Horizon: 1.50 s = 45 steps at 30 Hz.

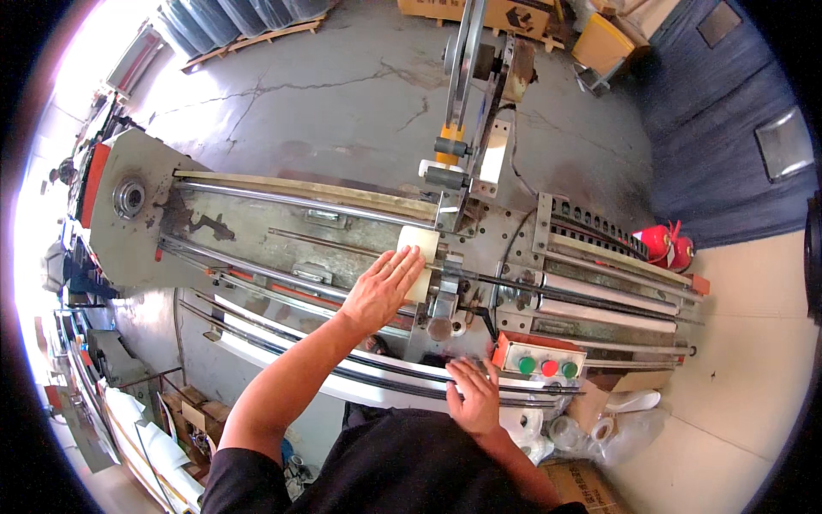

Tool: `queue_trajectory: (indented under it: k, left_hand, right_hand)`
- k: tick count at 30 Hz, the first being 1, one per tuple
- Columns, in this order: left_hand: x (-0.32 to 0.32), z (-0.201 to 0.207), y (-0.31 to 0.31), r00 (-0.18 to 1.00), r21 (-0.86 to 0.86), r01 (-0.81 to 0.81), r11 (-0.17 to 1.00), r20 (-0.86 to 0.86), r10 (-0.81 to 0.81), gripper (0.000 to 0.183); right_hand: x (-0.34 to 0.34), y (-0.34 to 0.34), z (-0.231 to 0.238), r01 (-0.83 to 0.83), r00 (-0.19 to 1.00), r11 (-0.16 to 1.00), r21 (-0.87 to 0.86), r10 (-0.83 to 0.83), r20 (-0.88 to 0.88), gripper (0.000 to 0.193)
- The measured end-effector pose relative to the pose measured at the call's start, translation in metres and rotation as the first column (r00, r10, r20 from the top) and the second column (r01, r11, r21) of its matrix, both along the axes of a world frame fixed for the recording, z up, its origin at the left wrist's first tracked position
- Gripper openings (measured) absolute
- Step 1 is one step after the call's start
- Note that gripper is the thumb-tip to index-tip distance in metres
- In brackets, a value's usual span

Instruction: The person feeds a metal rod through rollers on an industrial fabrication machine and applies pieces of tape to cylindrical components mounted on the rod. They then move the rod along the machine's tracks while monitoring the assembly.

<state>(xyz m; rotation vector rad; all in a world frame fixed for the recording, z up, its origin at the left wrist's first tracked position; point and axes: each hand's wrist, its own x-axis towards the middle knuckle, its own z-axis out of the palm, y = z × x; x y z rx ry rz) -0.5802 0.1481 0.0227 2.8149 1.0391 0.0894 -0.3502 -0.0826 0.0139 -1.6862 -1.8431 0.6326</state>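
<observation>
My left hand (383, 295) reaches over the long machine and lies flat on a cream-coloured, block-like piece (418, 241), fingers stretched out together. The palm hides part of that piece. Just to its right is a metal clamp-like fitting (445, 287) on a dark shaft. My right hand (476, 397) is held low at the near side, fingers spread with nothing visible in them. It is beside the black rods at the machine's front and left of the control box (543, 358), which has two green buttons and a red one.
Polished rods (274, 197) run along the metal bed toward a grey end plate (128, 201) at left. A tall arm with a thin wheel (463, 77) stands at the far side. Red fire extinguishers (658, 244), plastic wrap (634, 433) and cardboard boxes (582, 484) lie to the right.
</observation>
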Motion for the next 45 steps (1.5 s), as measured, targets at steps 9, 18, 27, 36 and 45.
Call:
queue_trajectory:
  k: [9,18,27,36,45]
  left_hand:
    - [0.005,0.013,-0.006,1.000,0.054,-0.007,0.999,-0.002,0.007,0.094]
    - [-0.012,-0.004,-0.008,0.995,0.113,-0.002,0.994,0.097,-0.009,0.083]
    - [-0.089,-0.031,0.025,0.976,0.217,0.035,0.976,0.202,-0.079,0.082]
    - [-0.280,-0.012,0.086,0.967,0.099,0.011,0.995,0.253,-0.036,0.077]
    - [-0.431,0.035,0.137,0.998,0.107,-0.034,0.994,-0.051,0.040,0.095]
  right_hand:
    - [0.004,-0.003,0.006,-0.033,0.994,0.999,0.034,0.036,-0.101,0.034]
    - [-0.040,-0.018,-0.032,0.059,0.990,0.992,0.109,-0.044,-0.130,0.029]
    - [-0.190,0.009,-0.029,0.187,0.982,0.968,0.168,-0.177,-0.072,0.027]
    - [-0.322,0.067,0.043,0.119,0.992,0.970,0.212,-0.108,-0.062,0.029]
    - [-0.349,0.087,0.076,-0.034,0.999,0.944,0.328,0.031,0.016,0.047]
